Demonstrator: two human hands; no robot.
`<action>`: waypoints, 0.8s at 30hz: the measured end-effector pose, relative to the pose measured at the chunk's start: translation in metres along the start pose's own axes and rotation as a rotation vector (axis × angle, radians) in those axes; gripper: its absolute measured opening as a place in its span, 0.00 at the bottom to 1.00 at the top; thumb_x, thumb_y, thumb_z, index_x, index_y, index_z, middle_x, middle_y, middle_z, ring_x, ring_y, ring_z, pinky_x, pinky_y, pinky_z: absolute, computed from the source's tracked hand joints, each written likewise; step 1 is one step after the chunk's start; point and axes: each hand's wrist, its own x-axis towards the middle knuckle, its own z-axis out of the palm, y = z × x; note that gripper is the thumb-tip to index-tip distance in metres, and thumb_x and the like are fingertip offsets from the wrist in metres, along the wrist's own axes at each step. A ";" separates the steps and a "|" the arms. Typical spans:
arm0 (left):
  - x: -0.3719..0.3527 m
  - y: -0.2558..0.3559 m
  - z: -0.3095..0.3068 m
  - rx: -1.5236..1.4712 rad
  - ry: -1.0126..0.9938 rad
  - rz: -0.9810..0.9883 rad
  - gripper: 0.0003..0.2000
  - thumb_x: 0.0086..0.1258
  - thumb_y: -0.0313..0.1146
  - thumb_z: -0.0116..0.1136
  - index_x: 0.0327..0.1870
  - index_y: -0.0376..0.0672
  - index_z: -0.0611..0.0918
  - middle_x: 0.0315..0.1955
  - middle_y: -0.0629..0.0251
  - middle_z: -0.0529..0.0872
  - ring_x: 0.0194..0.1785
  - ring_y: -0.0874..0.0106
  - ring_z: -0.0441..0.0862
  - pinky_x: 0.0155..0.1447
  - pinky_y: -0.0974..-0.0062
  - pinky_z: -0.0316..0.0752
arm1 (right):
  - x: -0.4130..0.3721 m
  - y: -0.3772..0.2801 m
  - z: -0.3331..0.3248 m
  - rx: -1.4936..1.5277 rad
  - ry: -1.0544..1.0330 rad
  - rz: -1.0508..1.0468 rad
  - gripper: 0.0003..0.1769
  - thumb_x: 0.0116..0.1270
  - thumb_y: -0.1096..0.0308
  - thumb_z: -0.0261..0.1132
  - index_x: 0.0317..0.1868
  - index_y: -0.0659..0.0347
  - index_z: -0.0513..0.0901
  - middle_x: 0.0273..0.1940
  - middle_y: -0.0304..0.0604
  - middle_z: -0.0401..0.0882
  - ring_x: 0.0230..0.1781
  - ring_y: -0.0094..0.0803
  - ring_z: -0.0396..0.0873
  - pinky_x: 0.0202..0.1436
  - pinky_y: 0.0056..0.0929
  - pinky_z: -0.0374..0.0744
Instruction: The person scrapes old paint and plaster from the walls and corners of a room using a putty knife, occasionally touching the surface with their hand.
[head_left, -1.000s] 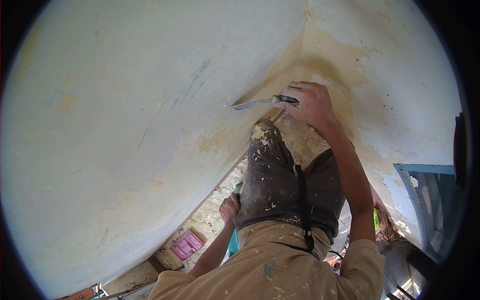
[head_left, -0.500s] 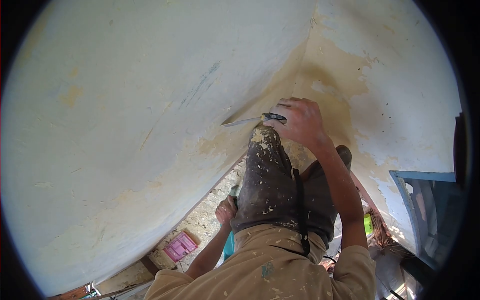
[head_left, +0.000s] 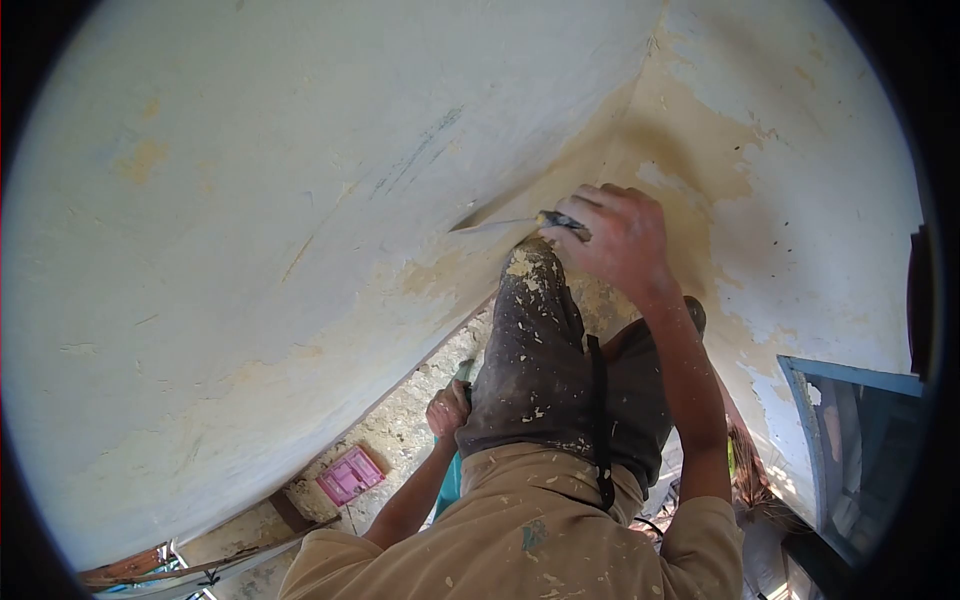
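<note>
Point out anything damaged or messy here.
The left wall and right wall look damaged: their pale coating is missing in patches, showing tan beneath. Pale debris litters the floor, and light flecks spot the dark trousers.

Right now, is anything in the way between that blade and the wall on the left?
Nothing visible is. The right hand holds the blade with its tip at or very near the left wall; whether they touch is unclear. The knee shows lower in view, not between them.

On the floor (head_left: 397, 452), pale flakes (head_left: 440, 377), perhaps paint, and a pink tray-like object (head_left: 348, 475).
</note>
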 end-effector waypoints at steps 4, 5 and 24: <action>0.001 -0.003 0.002 -0.031 0.017 0.054 0.15 0.72 0.39 0.43 0.31 0.51 0.85 0.22 0.55 0.82 0.27 0.55 0.80 0.35 0.59 0.75 | -0.012 -0.010 0.009 0.006 0.004 -0.022 0.12 0.50 0.55 0.71 0.29 0.53 0.83 0.30 0.34 0.81 0.27 0.32 0.79 0.32 0.29 0.77; 0.001 -0.004 0.004 -0.033 0.018 0.057 0.15 0.72 0.39 0.43 0.31 0.51 0.85 0.22 0.55 0.82 0.27 0.55 0.80 0.34 0.59 0.75 | -0.014 -0.006 0.005 -0.005 -0.011 0.006 0.12 0.50 0.56 0.71 0.29 0.53 0.83 0.30 0.34 0.81 0.27 0.32 0.79 0.32 0.29 0.77; 0.002 -0.004 -0.001 -0.078 -0.049 0.002 0.13 0.74 0.41 0.41 0.41 0.49 0.81 0.26 0.52 0.83 0.32 0.53 0.81 0.39 0.56 0.75 | -0.010 -0.003 0.003 0.030 0.067 -0.058 0.12 0.50 0.58 0.71 0.27 0.54 0.81 0.26 0.34 0.78 0.24 0.31 0.78 0.28 0.29 0.76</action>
